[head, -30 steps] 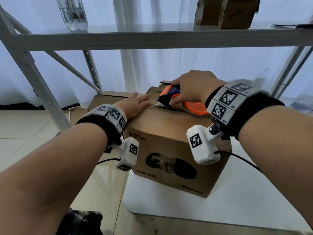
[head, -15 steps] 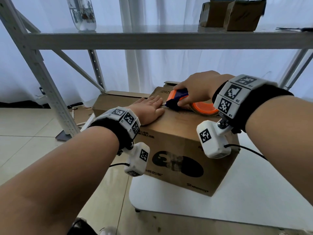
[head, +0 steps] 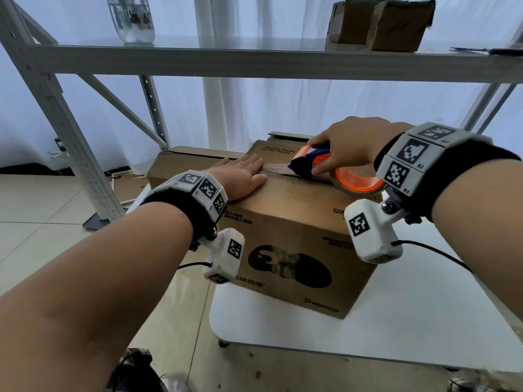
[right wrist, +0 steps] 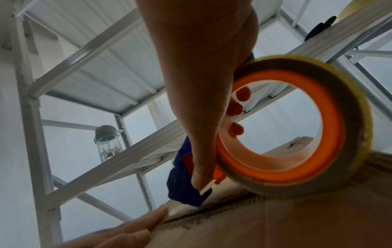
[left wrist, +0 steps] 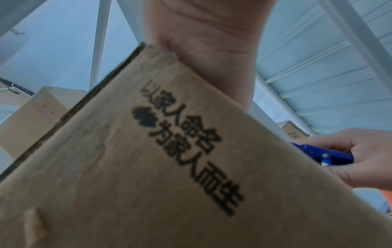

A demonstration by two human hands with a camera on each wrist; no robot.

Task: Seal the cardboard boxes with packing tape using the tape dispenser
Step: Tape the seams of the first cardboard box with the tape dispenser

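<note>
A brown cardboard box (head: 294,236) with black print stands on a white table (head: 396,321). My left hand (head: 243,176) lies flat on the box top at its left end, fingers straight, pressing the flap beside the centre seam. My right hand (head: 348,145) grips the orange and blue tape dispenser (head: 314,159), whose tape roll (head: 358,182) rests on the seam. The dispenser's blue front (right wrist: 184,189) touches the box top just right of my left fingertips (right wrist: 157,216). In the left wrist view the box side (left wrist: 169,167) fills the frame and the dispenser (left wrist: 324,154) shows at right.
A grey metal shelf rack (head: 254,58) spans above the box, with its leg (head: 56,123) at the left. On the shelf stand a clear jar (head: 133,18) and cardboard boxes (head: 385,24). Another brown box (head: 186,165) sits behind the left hand. Tiled floor lies at left.
The right hand has drawn the dispenser rightward along the seam, away from the left hand. My left hand has slid further onto the box top and stays flat.
</note>
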